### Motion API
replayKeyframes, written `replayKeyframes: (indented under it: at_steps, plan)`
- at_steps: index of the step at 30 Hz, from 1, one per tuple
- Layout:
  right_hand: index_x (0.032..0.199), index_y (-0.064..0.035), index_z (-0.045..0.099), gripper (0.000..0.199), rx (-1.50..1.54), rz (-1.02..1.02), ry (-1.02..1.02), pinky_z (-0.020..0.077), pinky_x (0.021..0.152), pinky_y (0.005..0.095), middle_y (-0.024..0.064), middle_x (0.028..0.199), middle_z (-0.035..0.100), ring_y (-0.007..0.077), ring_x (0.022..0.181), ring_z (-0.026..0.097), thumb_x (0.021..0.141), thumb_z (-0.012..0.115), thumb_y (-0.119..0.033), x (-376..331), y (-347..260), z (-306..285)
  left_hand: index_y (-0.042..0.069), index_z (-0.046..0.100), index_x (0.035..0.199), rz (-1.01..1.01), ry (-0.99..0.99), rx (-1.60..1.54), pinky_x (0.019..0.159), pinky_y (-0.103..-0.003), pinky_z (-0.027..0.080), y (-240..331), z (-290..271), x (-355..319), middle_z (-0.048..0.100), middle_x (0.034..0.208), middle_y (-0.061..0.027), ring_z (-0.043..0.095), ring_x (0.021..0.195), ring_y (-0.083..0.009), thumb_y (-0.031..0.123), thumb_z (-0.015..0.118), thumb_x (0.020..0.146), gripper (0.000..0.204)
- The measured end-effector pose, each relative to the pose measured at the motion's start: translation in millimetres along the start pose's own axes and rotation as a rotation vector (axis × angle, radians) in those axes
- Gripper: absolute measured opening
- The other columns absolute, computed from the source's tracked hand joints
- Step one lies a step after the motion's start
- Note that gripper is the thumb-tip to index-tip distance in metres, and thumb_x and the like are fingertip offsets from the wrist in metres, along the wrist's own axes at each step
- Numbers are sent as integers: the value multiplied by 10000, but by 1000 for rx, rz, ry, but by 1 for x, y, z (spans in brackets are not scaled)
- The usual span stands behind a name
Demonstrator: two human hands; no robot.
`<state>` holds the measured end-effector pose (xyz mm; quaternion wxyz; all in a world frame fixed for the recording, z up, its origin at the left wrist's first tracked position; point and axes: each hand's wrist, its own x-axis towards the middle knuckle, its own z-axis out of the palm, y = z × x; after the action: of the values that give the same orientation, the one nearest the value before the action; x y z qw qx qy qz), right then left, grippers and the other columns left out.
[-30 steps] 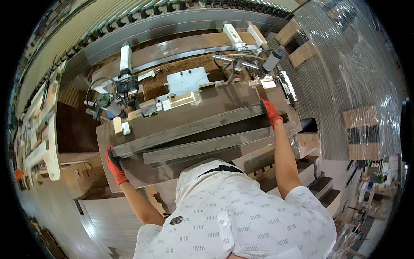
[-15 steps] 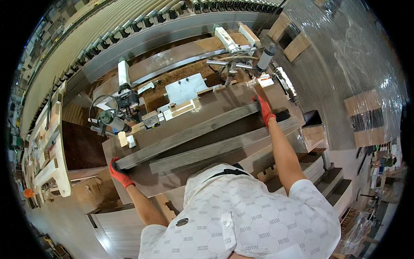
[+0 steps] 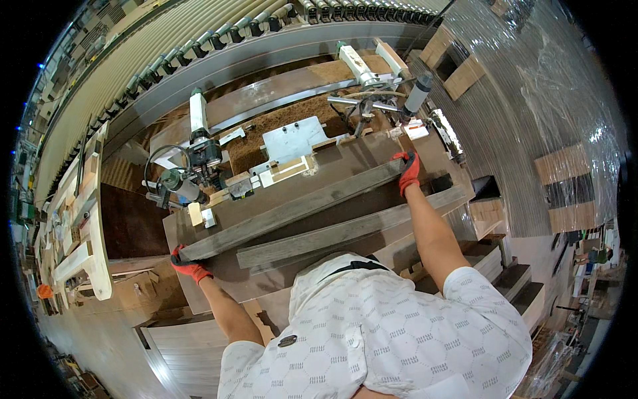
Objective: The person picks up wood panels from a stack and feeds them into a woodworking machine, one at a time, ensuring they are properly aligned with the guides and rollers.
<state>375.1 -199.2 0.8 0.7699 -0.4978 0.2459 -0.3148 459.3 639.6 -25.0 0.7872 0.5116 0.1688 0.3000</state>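
Your red-gloved left hand, near the edge, and red-gloved right hand pinch a long grey wooden strip across the brown tabletop.

1. On the tabletop: the far plank, with the near plank toward five o'clock.
2. Left of the tabletop, nine o'clock: a side bench.
3. Behind, eleven o'clock: rollers.
4. Right, two o'clock: a stack.

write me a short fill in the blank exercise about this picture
The glove on the left hand is mainly ____. The right hand is at the ____ end of the farther gray plank. Of the two hands, ____ holds the nearer gray plank. The person's shirt is mainly ____.
Missing words: red; right; neither; white
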Motion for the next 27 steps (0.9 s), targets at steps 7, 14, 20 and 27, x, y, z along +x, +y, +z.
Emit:
replayKeyframes:
  at_steps: [7, 14, 20, 27]
  plan:
    - [863, -38, 705, 355, -255, -35, -73, 546, 823, 390, 124, 854, 726, 271, 812, 686, 1028, 520, -292, -8, 0, -12, -2, 732, 1061, 122, -17, 301, 766, -393, 576, 3, -2, -8, 718, 939, -105, 669, 807, -227, 173, 542, 1034, 260]
    - [908, -32, 719, 313, -360, 56, -93, 552, 820, 384, 118, 865, 735, 256, 814, 696, 1032, 534, -252, -17, -7, -16, 8, 729, 1018, 88, -34, 363, 759, -384, 567, 13, -18, -20, 721, 939, -100, 685, 841, -240, 226, 527, 1007, 298]
    - [942, -36, 726, 287, -84, 151, -221, 554, 853, 388, 103, 892, 736, 238, 845, 696, 1048, 569, -253, -12, -18, -10, 20, 719, 1152, 76, -114, 257, 894, -417, 574, 19, -23, -15, 716, 1033, -94, 683, 934, -259, 256, 502, 1045, 338]
    - [1140, -46, 724, 250, -290, -307, 15, 509, 990, 346, 47, 1112, 724, 184, 1050, 668, 1091, 572, -238, -46, -106, 3, 15, 699, 1195, 507, 85, 482, 1050, -449, 509, 124, 67, -73, 686, 1196, -102, 631, 1118, -252, 198, 517, 1059, 291]
